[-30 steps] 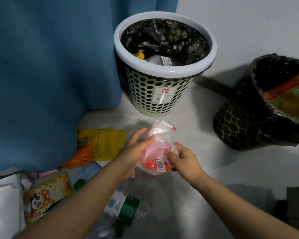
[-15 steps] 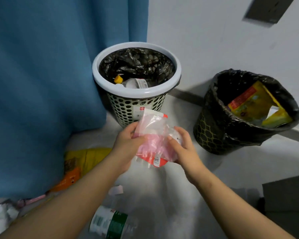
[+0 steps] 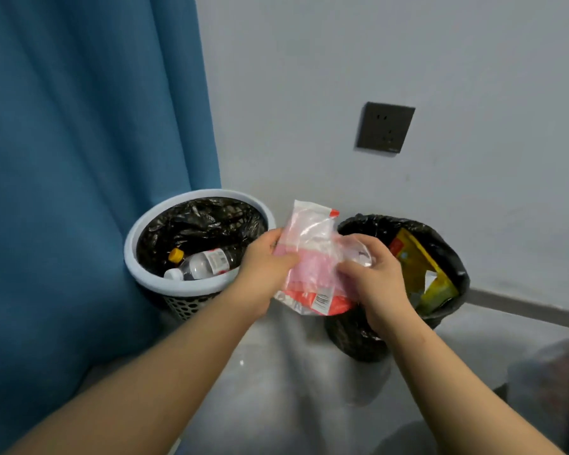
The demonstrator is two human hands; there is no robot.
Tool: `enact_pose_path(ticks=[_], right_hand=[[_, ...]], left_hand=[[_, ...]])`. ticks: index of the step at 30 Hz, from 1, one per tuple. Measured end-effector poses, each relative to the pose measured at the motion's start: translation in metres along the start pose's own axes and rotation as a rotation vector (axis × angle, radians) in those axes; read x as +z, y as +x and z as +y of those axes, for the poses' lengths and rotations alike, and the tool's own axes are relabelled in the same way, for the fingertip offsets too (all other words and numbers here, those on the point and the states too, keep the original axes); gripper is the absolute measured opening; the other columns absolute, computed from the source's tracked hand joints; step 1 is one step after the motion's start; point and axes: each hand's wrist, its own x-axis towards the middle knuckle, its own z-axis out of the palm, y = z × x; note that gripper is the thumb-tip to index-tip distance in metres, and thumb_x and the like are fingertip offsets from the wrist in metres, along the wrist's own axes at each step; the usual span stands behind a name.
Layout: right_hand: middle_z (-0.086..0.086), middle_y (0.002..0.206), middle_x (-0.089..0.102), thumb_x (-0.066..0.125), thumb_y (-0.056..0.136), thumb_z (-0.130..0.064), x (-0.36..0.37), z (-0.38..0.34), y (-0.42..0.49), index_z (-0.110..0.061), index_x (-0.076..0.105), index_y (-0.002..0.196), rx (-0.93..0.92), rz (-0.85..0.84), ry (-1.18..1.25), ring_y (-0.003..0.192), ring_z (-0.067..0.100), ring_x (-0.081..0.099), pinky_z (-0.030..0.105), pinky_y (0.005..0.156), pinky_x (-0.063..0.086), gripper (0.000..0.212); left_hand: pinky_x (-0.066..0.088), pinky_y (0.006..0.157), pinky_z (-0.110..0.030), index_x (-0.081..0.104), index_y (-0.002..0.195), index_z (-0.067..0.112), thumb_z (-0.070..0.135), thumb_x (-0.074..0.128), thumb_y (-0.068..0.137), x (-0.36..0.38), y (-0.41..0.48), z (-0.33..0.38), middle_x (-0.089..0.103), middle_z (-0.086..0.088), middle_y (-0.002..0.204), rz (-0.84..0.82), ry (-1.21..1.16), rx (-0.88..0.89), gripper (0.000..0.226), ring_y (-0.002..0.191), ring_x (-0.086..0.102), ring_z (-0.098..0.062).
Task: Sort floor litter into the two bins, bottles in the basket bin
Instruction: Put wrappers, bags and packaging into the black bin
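1. The left hand [image 3: 266, 265] and the right hand [image 3: 372, 278] both hold one plastic wrapper [image 3: 309, 249]. The fingers and thumb of each hand are curled round it and squeeze it.
2. The wrapper is pink and clear with a red end. It is up in the air, in front of the gap between the two bins.
3. It could land in the wrong bin. The basket bin [image 3: 135, 239] is for bottles and it is just beside the wrapper, on the left. A drop from here could slip that way.
4. It could also miss both bins. The wrapper is thin and light, so it may float and fall on the floor [image 3: 276, 382] between them.
5. It may stick to a hand, because soft plastic clings. It would likely drop straighter if it is scrunched small and let go right over the black bag bin [image 3: 449, 249].
6. The count:
   - Two hands, both holding.
   - One wrapper.
   - Two bins.
   - One clear bottle [image 3: 206, 265] with a white cap, lying in the basket bin.
   - One yellow cap [image 3: 175, 255] next to it. It may be on a second bottle, but that is hidden.
   - One yellow packet [image 3: 419, 270] in the black bag bin.
   - One wall socket [image 3: 385, 128] and one blue curtain [image 3: 79, 159].
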Motion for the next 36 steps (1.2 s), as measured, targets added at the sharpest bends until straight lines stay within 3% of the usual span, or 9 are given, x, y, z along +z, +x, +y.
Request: enact_pose_path(ticks=[4, 9, 12, 16, 20, 22, 25, 31, 36], right_hand=[[0.0, 0.099, 0.066, 0.06, 0.084, -0.008, -0.033, -0.008, 0.036, -0.023, 0.066, 0.098, -0.077, 0.204, -0.254, 0.08, 0.012, 0.058, 0.024, 0.069, 0.046, 0.022], [0.007, 0.123, 0.04, 0.048, 0.085, -0.005, -0.065, 0.014, 0.059, -0.02, 0.055, 0.123, 0.006, 0.289, -0.628, 0.095, 0.023, 0.05, 0.036, 0.085, 0.046, 0.042], [0.01, 0.133, 0.033, 0.053, 0.084, -0.01, -0.069, 0.035, 0.064, -0.025, 0.047, 0.13, 0.125, 0.15, -0.827, 0.106, 0.033, 0.052, 0.043, 0.082, 0.051, 0.049], [0.013, 0.149, 0.021, 0.059, 0.082, -0.027, -0.06, 0.048, 0.067, -0.03, 0.036, 0.135, 0.331, -0.012, -0.993, 0.127, 0.041, 0.037, 0.052, 0.104, 0.037, 0.057], [0.009, 0.152, 0.023, 0.06, 0.083, -0.032, -0.031, 0.039, 0.054, -0.025, 0.043, 0.134, 0.107, -0.015, -1.085, 0.137, 0.033, 0.025, 0.045, 0.108, 0.028, 0.054], [0.006, 0.147, 0.033, 0.061, 0.083, -0.03, -0.008, 0.035, 0.039, -0.023, 0.051, 0.129, -0.04, -0.101, -1.056, 0.134, 0.03, 0.031, 0.039, 0.104, 0.031, 0.048], [0.008, 0.131, 0.052, 0.063, 0.079, -0.026, 0.031, 0.042, 0.009, -0.015, 0.063, 0.115, -0.238, -0.235, -0.942, 0.123, 0.03, 0.046, 0.037, 0.099, 0.036, 0.038], [0.004, 0.115, 0.062, 0.051, 0.072, -0.033, 0.101, 0.085, -0.049, -0.017, 0.067, 0.105, -0.243, -0.577, -0.905, 0.104, 0.031, 0.057, 0.038, 0.088, 0.046, 0.041], [0.003, 0.132, 0.05, 0.047, 0.083, -0.036, 0.143, 0.12, -0.086, -0.02, 0.054, 0.126, -0.171, -0.895, -1.048, 0.118, 0.029, 0.047, 0.034, 0.098, 0.039, 0.046]], left_hand=[[0.049, 0.08, -0.03, 0.048, 0.13, 0.015, 0.003, 0.057, 0.087, 0.035, 0.026, 0.008, 0.06, -0.01, 0.118, -0.054, 0.151, -0.043, 0.046, 0.095, 0.059, -0.02], [0.047, 0.09, -0.032, 0.05, 0.126, 0.019, 0.013, 0.057, 0.087, 0.067, 0.043, -0.013, 0.06, -0.005, 0.115, -0.09, 0.275, -0.132, 0.039, 0.101, 0.058, -0.021], [0.05, 0.079, -0.029, 0.054, 0.121, 0.02, 0.014, 0.057, 0.087, 0.071, 0.042, -0.027, 0.06, -0.002, 0.102, -0.119, 0.302, -0.158, 0.034, 0.092, 0.062, -0.02], [0.048, 0.072, -0.026, 0.056, 0.116, 0.018, 0.015, 0.057, 0.088, 0.061, 0.038, -0.043, 0.061, 0.0, 0.088, -0.128, 0.39, -0.144, 0.028, 0.089, 0.062, -0.019], [0.046, 0.08, -0.026, 0.059, 0.111, 0.02, 0.017, 0.057, 0.088, 0.035, 0.031, -0.061, 0.068, -0.001, 0.089, -0.13, 0.488, -0.114, 0.023, 0.093, 0.063, -0.021], [0.046, 0.077, -0.023, 0.061, 0.109, 0.021, 0.017, 0.058, 0.088, 0.016, 0.023, -0.069, 0.063, 0.008, 0.078, -0.122, 0.538, -0.087, 0.021, 0.084, 0.061, -0.016], [0.046, 0.077, -0.023, 0.061, 0.108, 0.023, 0.019, 0.058, 0.088, -0.022, 0.003, -0.084, 0.066, 0.006, 0.088, -0.113, 0.599, -0.092, 0.02, 0.084, 0.061, -0.013], [0.047, 0.08, -0.026, 0.062, 0.106, 0.023, 0.018, 0.055, 0.089, -0.109, -0.05, -0.137, 0.063, 0.007, 0.091, -0.008, 0.736, -0.209, 0.019, 0.093, 0.062, -0.015], [0.05, 0.086, -0.032, 0.06, 0.114, 0.023, 0.02, 0.051, 0.091, -0.177, -0.092, -0.184, 0.064, 0.0, 0.115, 0.09, 0.9, -0.29, 0.025, 0.105, 0.06, -0.019]])
